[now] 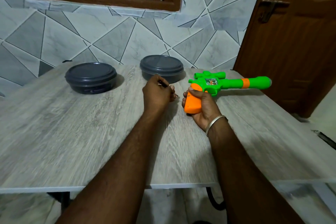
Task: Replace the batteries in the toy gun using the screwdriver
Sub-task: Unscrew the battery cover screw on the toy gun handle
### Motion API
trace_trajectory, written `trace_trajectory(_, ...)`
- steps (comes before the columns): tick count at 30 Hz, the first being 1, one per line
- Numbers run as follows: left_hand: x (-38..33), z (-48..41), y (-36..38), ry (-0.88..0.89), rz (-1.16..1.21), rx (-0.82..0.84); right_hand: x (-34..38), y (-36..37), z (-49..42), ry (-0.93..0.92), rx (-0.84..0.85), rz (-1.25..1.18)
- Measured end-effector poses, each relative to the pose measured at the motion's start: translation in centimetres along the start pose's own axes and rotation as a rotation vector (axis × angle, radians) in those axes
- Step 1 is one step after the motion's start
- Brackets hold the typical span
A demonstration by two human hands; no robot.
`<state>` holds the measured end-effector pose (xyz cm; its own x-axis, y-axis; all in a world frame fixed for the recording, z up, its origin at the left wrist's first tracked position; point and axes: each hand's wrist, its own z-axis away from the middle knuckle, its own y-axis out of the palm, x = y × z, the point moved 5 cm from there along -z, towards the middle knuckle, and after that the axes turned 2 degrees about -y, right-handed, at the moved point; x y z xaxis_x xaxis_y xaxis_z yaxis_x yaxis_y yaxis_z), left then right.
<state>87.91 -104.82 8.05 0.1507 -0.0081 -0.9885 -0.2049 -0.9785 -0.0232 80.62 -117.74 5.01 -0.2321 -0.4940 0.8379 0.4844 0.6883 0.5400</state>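
A green and orange toy gun (231, 82) lies on the wooden table (72, 132), barrel pointing right. My right hand (201, 105) grips its orange handle (192, 103) from below. Just left of the handle, my left hand (157, 92) pinches a thin dark screwdriver (168, 88), most of it hidden in my fingers. Its tip pokes out toward the handle and stops a short way off it. No batteries are visible.
Two dark grey round containers with lids stand at the back of the table, one at the left (91, 78) and one in the middle (161, 68). A tiled wall runs behind, and a brown door (294, 42) stands to the right.
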Motion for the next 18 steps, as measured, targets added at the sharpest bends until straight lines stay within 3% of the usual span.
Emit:
trace_trajectory(8, 1.6, -1.0, -1.0, 0.000, -0.447, -0.082, -0.1, 0.5, 0.3, -0.013, 0.007, 0.045)
trace_trajectory(13, 1.7, -1.1, -0.8, -0.007, -0.630, -0.023, -0.2, 0.4, -0.1, -0.024, 0.007, 0.074)
trace_trajectory(16, 0.7, -0.8, -0.1, 0.136, -0.602, -0.052, -0.4, 0.1, -0.6, -0.048, -0.016, 0.084)
trace_trajectory(18, -0.1, -0.2, 0.9, 0.208, -0.379, 0.056, -0.5, 0.0, -1.0, -0.080, -0.046, 0.089)
